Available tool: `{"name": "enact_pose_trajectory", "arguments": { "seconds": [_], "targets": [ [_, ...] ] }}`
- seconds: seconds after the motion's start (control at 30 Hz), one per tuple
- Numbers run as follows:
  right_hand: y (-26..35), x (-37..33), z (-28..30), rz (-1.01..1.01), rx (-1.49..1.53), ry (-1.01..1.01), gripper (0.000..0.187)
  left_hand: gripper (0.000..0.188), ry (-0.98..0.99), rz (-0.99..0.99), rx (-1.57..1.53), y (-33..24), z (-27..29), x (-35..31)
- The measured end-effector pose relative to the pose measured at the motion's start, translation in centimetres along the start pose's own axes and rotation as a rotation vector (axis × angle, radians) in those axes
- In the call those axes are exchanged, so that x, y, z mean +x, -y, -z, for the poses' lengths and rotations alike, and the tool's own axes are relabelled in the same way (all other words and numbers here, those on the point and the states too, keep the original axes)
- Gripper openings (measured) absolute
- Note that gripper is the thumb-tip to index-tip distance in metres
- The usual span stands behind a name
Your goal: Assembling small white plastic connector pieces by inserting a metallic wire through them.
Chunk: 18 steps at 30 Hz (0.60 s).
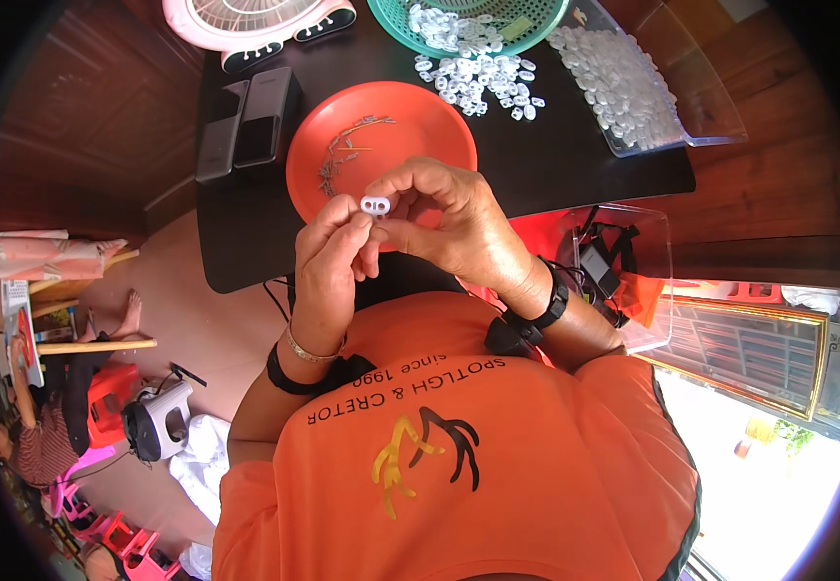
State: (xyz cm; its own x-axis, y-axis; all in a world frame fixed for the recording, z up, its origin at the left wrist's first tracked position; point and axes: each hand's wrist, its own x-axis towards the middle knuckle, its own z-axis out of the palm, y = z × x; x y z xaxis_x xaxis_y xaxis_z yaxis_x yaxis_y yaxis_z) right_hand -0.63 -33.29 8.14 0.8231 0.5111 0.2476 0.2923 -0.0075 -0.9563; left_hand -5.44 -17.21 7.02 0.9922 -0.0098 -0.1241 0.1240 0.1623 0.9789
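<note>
A small white oval plastic piece with two holes point(375, 205) is pinched between the fingertips of both hands, just over the near rim of a red bowl point(429, 116). My left hand point(328, 257) grips it from the left with thumb and fingers. From the right, the curled thumb and forefinger of my right hand point(463, 218) close on it; whether they hold a second small part cannot be seen. Inside the bowl lie several small grey metal bits point(331, 169), some along a thin yellowish strip.
On the dark table point(575, 179), loose white pieces point(483, 82) lie below a green basket point(536, 29). A see-through bin point(701, 140) of similar pieces stands at right. Grey boxes point(250, 121) and a pink fan point(245, 19) are at left. Another person point(47, 441) is far left.
</note>
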Motion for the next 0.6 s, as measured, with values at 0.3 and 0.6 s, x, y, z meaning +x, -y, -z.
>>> {"name": "enact_pose_trajectory", "arguments": {
  "seconds": [0.3, 0.6],
  "targets": [
    [0.3, 0.1, 0.1, 0.201, -0.277, 0.026, 0.035, 0.028, 0.058, -0.04, -0.059, 0.3, 0.0, -0.1],
    [0.7, 0.0, -1.0, 0.309, -0.537, -0.051, 0.036, 0.025, -0.064, -0.07, 0.0, 0.0, -0.5, -0.3]
  ]
}}
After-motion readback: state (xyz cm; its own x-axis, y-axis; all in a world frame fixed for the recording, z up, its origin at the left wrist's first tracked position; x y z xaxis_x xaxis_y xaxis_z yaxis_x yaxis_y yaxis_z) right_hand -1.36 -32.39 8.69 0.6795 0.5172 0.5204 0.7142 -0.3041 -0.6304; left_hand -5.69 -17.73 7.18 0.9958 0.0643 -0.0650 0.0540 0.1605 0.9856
